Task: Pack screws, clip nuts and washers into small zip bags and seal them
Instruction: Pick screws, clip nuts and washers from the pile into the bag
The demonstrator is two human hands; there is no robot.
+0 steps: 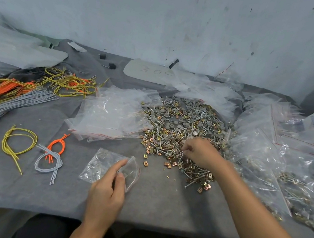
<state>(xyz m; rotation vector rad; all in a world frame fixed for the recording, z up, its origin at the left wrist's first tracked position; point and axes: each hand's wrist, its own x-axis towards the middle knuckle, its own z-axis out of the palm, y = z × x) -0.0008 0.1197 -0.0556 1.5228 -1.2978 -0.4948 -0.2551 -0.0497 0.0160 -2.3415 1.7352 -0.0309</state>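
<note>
One zip bag (101, 164) is being pinched open by the left hand (107, 191) near the front edge of the desk (158, 210), readying it for screws (170, 147) the right hand (200, 151) is pinching.

Two hands are counted, the left hand (107, 191) and the right hand (200, 151), with one open zip bag (102, 163) and one stack of empty bags (112, 112). One pile (181, 126) of screws, clip nuts and washers is seen, its pieces too many to be counted. Three small cord bundles are counted: one yellow bundle (17, 141), one orange bundle (57, 145), one grey bundle (49, 163).
</note>
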